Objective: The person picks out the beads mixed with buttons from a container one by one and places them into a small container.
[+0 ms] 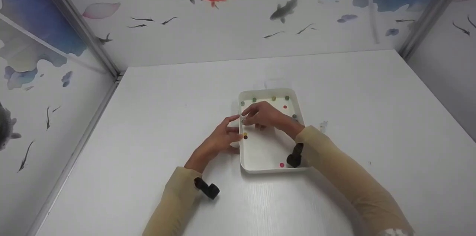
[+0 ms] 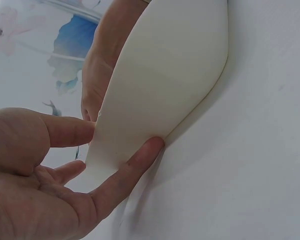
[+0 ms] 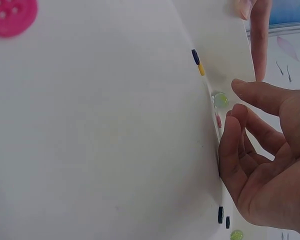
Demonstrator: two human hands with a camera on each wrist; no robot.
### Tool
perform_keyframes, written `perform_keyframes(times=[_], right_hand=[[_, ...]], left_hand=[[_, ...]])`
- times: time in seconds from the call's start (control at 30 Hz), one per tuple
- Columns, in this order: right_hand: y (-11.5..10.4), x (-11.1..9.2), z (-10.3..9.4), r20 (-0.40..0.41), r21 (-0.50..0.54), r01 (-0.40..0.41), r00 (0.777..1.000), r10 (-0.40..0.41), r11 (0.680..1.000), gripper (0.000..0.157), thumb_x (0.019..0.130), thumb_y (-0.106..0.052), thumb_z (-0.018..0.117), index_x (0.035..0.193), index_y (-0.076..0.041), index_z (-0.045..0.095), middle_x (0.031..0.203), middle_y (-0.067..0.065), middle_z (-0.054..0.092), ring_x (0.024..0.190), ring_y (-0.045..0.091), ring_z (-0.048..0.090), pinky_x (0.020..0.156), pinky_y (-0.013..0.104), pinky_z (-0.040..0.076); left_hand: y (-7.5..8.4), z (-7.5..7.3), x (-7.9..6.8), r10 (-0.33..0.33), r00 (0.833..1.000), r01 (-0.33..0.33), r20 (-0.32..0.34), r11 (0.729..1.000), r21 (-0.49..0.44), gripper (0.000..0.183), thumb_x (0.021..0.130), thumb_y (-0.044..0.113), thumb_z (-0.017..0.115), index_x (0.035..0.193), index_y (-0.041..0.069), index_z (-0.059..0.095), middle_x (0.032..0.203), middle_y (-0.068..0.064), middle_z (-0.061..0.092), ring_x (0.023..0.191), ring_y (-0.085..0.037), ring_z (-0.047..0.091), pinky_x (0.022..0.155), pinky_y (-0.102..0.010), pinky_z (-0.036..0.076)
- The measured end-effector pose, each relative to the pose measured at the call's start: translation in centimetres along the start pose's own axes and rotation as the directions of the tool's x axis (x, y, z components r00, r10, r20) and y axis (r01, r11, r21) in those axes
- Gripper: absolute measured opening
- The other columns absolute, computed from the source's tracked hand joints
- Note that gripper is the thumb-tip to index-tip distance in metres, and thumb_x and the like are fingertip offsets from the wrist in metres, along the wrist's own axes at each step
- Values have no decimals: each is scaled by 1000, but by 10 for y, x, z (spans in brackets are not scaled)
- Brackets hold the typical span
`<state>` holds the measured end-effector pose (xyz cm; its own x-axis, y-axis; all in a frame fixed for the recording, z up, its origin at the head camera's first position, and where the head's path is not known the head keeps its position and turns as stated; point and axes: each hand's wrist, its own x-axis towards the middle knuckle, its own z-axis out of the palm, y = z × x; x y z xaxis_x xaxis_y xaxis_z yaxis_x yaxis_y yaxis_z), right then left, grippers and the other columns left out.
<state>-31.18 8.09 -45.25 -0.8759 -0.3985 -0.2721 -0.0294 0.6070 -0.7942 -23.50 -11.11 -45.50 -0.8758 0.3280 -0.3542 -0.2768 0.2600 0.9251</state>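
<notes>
A shallow white tray [image 1: 262, 154] holds several glass marbles and small buttons. At its left side is my left hand [image 1: 219, 137], with fingers extended; in the left wrist view, fingertips [image 2: 154, 144] touch the outer wall and rim. My right hand [image 1: 264, 114] reaches over the tray to the same left wall. Its thumb and fingers stand apart in the right wrist view, beside a greenish marble [image 3: 221, 100] against the wall, with nothing pinched between them. A black button [image 3: 195, 56] and a yellow button [image 3: 201, 70] lean on the wall nearby.
More marbles line the tray's far end, among them a yellowish marble [image 1: 274, 98]. A red button [image 1: 285, 107] lies near the right wall, and a pink button [image 1: 282, 165] near the front. Faint transparent objects [image 1: 323, 126] sit right of the tray. Printed panels enclose the white table [image 1: 167, 98].
</notes>
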Motion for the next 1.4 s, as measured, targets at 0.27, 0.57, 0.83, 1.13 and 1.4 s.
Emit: perform_keyframes(times=[0.27,0.57,0.83,1.13,1.4], right_hand=[[-3,0,4,-17,-27,-14,1000,13,1000,29,89,-22,75,116,-15,74,98,3,71,60,11,52,55,21,46],[-6,0,6,-17,-42,-40,999,39,998,27,90,-18,73,116,-13,74,106,5,74,60,11,50,54,21,44],[-6,3,9,-46,-57,-30,999,28,998,25,88,-13,72,113,-10,75,107,8,75,58,8,51,52,19,43],[-7,4,11,-46,-64,-21,999,18,998,22,89,-10,71,110,-7,76,104,10,74,60,10,53,52,19,44],[-4,4,10,-51,-58,13,999,-16,998,22,89,-11,71,109,-6,76,101,11,75,59,8,52,51,18,43]], left_hand=[[0,-2,-1,12,1000,-12,1,1000,2,73,97,8,60,158,23,24,151,-22,45,129,-38,59,91,-47,60],[1,-1,-1,20,1000,-20,-1,1000,8,73,97,9,61,158,22,24,149,-23,46,128,-38,59,90,-46,61],[0,-2,-1,31,999,-31,7,999,7,71,97,9,60,158,22,25,149,-23,47,128,-38,59,90,-46,61],[0,-1,-1,14,1000,-14,-3,1000,18,72,97,10,61,158,25,25,150,-21,47,129,-37,59,91,-45,61],[0,-1,-1,20,1000,-20,13,1000,-6,73,96,5,59,158,22,24,150,-22,47,130,-39,58,88,-47,61]])
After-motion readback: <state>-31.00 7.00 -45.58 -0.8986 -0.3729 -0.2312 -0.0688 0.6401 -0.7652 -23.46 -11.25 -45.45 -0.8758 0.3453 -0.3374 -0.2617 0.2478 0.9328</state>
